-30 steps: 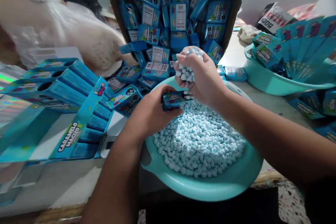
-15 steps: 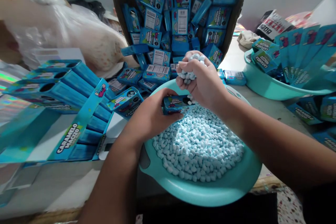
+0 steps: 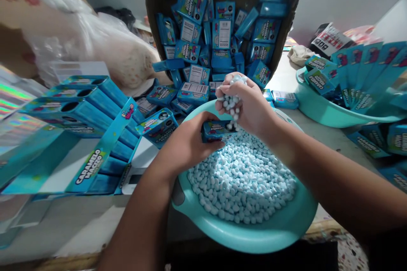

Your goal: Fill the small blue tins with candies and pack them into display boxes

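My left hand [image 3: 193,144] grips a small blue candy box [image 3: 213,130] over the rim of a turquoise basin [image 3: 251,241]. My right hand [image 3: 243,97], cupped closed around a handful of pale blue candies [image 3: 233,100], is just above the box's right end. Some candies drop from its fingers onto that end. Loose candies [image 3: 244,178] of the same kind fill much of the basin. To the left of my left hand, another blue box [image 3: 157,125] leans beside a display carton [image 3: 95,156] holding a row of boxes.
A large cardboard box [image 3: 149,4] full of blue boxes stands behind the basin. On the right, a second turquoise basin [image 3: 337,112] holds boxes and fanned blue cards [image 3: 365,72]. A clear plastic bag [image 3: 111,46] with contents lies at back left.
Candies now spill from my right hand toward the box's end in a thicker stream. Both hands stay nearly in place, while the whole view has shifted slightly.
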`<move>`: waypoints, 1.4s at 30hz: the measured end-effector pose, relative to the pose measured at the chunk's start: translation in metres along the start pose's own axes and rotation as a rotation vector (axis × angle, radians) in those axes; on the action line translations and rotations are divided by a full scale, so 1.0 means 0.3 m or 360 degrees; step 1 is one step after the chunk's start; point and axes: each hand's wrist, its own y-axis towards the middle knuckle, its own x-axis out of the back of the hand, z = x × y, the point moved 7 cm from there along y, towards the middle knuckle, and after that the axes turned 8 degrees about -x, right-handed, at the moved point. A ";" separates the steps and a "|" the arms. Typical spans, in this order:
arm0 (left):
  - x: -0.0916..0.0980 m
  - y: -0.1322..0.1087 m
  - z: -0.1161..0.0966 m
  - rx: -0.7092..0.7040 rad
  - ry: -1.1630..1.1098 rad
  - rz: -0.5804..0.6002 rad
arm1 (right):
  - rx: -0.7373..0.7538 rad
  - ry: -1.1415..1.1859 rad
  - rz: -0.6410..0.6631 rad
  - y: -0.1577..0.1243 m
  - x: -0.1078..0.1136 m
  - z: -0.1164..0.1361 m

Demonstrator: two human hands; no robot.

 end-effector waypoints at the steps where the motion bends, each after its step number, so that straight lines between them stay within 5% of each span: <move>1: -0.001 0.000 -0.002 -0.0015 -0.0013 0.0003 | -0.0003 0.0006 -0.0003 0.001 0.002 -0.001; 28: 0.000 0.002 -0.012 -0.0029 -0.0064 0.0011 | -0.0009 0.0096 0.0311 -0.008 -0.025 0.005; 36: 0.001 0.001 -0.004 0.0103 -0.0163 0.0056 | -0.0004 -0.0080 0.0243 -0.011 -0.023 0.014; 42: 0.007 0.008 -0.018 -0.0001 -0.0207 -0.0003 | 0.0014 -0.0115 0.0315 -0.003 -0.018 0.006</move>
